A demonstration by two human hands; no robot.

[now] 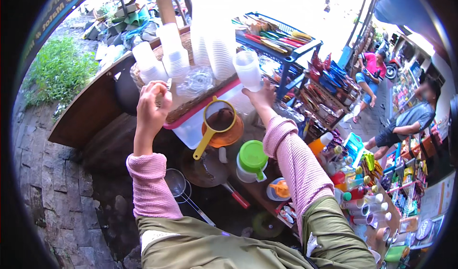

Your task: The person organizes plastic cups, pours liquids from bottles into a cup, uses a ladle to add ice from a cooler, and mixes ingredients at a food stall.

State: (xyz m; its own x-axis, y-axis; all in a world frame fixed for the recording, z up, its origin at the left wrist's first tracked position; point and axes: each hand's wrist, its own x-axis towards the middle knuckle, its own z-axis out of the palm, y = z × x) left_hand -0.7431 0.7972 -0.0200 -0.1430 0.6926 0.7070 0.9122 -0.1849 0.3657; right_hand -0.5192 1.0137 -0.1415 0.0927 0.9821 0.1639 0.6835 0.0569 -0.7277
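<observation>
My left hand (pixel 154 99) is raised at the near edge of the counter, its fingers curled toward the thumb. A small pale bit shows by the fingertips, too small to name. Just behind it stands a stack of white plastic cups (pixel 152 70). My right hand (pixel 263 94) has thumb and fingers around the base of a stack of translucent plastic cups (pixel 247 68). Between and below the hands, a yellow-handled strainer (pixel 219 117) rests over an orange container (pixel 229 134) with dark contents. Clear plastic lids (pixel 199 81) lie in a bag behind.
Tall cup stacks (pixel 220 54) line the counter. Sachets fill a blue rack (pixel 286 54) at right. Nearer are a green-lidded pitcher (pixel 253 158), a wok (pixel 204 168), a wire strainer (pixel 176 183) and several bottles (pixel 354 193). Two people (pixel 411 120) sit at far right.
</observation>
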